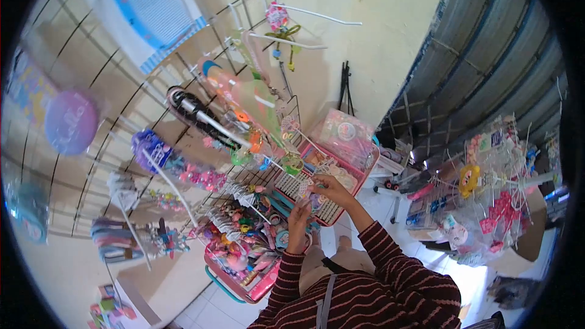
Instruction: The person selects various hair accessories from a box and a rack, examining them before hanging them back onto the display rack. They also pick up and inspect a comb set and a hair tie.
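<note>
My left hand [298, 222] and my right hand [333, 191] are close together in front of me, above the baskets. Between their fingertips is a small clear packet [304, 198] with pale, colourful bits, too small to make out. The fingers of both hands are closed in a pinch on it. Just beyond them is a pink basket [329, 222] with packaged items in it. To the left of my left hand, a second pink basket [259, 289] with a teal handle is heaped with colourful hair accessories [241, 256].
A black wire rack [116, 55] on the left wall carries white hooks hung with headbands [119, 237], hair ties and a blue-and-white package [152, 9]. At right stands a display [469, 189] of bagged accessories, before a metal shutter [487, 42].
</note>
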{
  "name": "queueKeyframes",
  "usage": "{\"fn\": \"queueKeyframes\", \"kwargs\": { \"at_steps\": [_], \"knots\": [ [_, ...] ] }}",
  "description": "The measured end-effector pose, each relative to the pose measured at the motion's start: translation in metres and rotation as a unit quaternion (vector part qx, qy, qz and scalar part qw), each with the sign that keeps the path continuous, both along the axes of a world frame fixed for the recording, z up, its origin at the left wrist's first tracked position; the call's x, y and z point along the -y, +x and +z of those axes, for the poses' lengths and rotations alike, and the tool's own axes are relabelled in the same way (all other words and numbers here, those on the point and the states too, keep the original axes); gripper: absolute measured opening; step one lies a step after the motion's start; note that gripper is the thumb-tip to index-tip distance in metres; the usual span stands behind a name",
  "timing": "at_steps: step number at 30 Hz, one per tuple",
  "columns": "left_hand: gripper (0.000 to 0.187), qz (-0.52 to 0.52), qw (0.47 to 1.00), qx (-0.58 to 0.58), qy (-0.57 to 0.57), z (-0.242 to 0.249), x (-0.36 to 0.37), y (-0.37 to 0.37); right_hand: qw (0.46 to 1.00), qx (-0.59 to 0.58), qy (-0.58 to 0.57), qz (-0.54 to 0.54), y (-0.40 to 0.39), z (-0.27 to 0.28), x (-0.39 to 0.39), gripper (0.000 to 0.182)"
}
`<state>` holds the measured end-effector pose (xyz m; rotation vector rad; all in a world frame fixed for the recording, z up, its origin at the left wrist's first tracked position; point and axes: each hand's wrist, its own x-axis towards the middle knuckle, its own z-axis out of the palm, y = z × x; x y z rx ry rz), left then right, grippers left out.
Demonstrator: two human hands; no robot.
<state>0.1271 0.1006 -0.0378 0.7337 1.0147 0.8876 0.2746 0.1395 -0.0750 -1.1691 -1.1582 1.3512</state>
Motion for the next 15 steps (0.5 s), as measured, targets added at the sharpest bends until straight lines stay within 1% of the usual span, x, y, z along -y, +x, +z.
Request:
{"fn": "queueKeyframes", "kwargs": {
  "at_steps": [1,3,4,6,7,9,10,12,13,14,15],
  "knots": [
    [0.022,-0.013,1.000,-0.001,-0.004,-0.004,-0.003,-0.001,1.000,-0.001,-0.004,-0.013,-0.003,0.008,0.001,0.026],
    [0.026,-0.026,1.000,0.015,0.007,-0.015,-0.006,-0.006,0.995,-0.051,-0.086,-0.020,-0.009,0.021,0.005,0.027],
    [0.026,-0.038,0.999,0.013,0.004,-0.019,-0.007,-0.009,0.994,-0.054,-0.089,-0.032,-0.009,0.015,0.003,0.027],
    [0.026,-0.074,0.997,0.006,0.034,-0.022,-0.010,-0.014,0.982,-0.104,-0.156,0.012,-0.010,0.005,0.000,0.026],
    [0.026,-0.084,0.996,0.005,0.030,-0.021,-0.012,-0.015,0.982,-0.107,-0.158,0.002,-0.011,0.006,-0.001,0.026],
    [0.032,-0.067,0.997,-0.011,0.039,-0.018,-0.015,-0.013,0.991,-0.085,-0.098,-0.030,-0.018,0.010,-0.005,0.025],
    [0.032,-0.074,0.996,-0.010,0.037,-0.018,-0.016,-0.013,0.991,-0.085,-0.099,-0.038,-0.021,0.008,-0.007,0.025],
    [0.033,-0.010,1.000,0.011,0.004,-0.017,-0.022,-0.013,0.995,0.009,0.055,-0.084,-0.029,-0.005,-0.022,0.023],
    [0.033,-0.028,1.000,0.008,0.008,-0.020,-0.029,-0.014,0.983,0.053,0.109,-0.139,-0.044,-0.009,-0.045,0.035],
    [0.033,0.002,1.000,0.026,-0.008,-0.025,-0.029,-0.015,0.975,0.095,0.132,-0.150,-0.049,-0.013,-0.054,0.033],
    [0.034,0.031,0.998,0.044,-0.024,-0.029,-0.029,-0.017,0.965,0.138,0.153,-0.161,-0.054,0.004,-0.062,0.030]
  ]
}}
